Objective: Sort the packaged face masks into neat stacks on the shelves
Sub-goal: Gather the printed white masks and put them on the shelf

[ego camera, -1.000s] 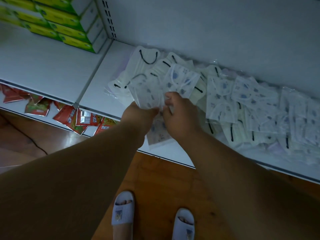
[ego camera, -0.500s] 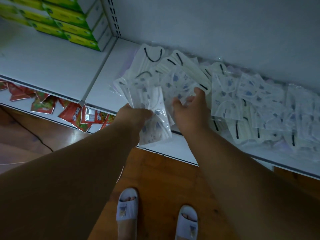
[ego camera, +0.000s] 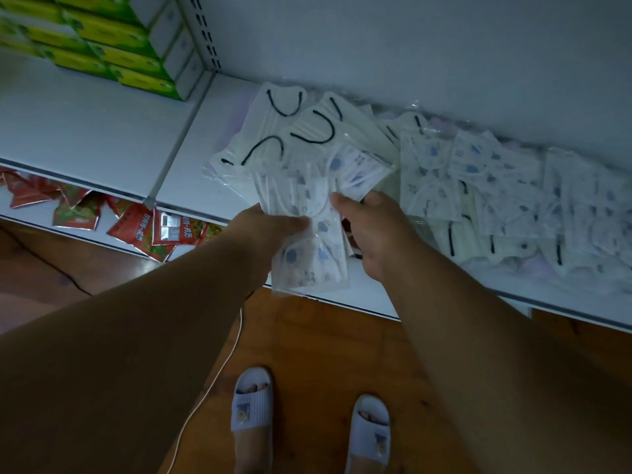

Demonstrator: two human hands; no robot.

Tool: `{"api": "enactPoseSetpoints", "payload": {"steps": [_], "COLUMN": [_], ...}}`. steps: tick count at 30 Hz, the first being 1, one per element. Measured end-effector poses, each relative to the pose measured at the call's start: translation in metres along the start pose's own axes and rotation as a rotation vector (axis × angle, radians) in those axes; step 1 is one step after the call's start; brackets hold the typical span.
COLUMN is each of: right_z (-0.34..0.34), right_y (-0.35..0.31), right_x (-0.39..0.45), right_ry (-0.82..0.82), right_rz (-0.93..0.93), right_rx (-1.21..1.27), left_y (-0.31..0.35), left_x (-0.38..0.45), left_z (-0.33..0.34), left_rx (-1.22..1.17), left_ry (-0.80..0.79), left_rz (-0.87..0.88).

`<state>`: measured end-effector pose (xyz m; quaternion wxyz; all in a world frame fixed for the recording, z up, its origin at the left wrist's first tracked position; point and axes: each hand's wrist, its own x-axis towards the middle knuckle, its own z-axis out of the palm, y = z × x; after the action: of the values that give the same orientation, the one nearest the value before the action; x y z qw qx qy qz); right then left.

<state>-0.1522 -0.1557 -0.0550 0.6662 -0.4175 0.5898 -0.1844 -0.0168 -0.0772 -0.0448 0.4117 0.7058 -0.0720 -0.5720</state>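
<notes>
The left hand grips a fanned bundle of printed masks in clear sleeves, held just over the front edge of the white shelf. The right hand pinches the same bundle from the other side (thumb on top). Loose masks lie scattered across the shelf, beside green boxes.

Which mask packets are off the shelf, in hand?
The blue-printed mask packets, pinched between left hand and right hand; all others lie on the shelf.

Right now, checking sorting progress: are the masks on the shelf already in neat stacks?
No, the masks lie scattered and overlapping across the shelf.
</notes>
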Motion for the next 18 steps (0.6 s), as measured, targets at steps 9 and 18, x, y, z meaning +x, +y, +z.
{"api": "enactPoseSetpoints", "payload": {"steps": [9, 18], "right_z": [-0.053, -0.081], "right_y": [-0.003, 0.004], "right_x": [-0.034, -0.039], "right_ry": [0.03, 0.072], "right_rz": [0.146, 0.063], "right_rx": [0.134, -0.044], "left_y": [0.008, 0.003], "left_x": [-0.049, -0.054], "left_z": [0.023, 0.064], "left_rx": [-0.142, -0.15], "left_ry": [-0.079, 0.023], "left_rz": [-0.138, -0.057]}}
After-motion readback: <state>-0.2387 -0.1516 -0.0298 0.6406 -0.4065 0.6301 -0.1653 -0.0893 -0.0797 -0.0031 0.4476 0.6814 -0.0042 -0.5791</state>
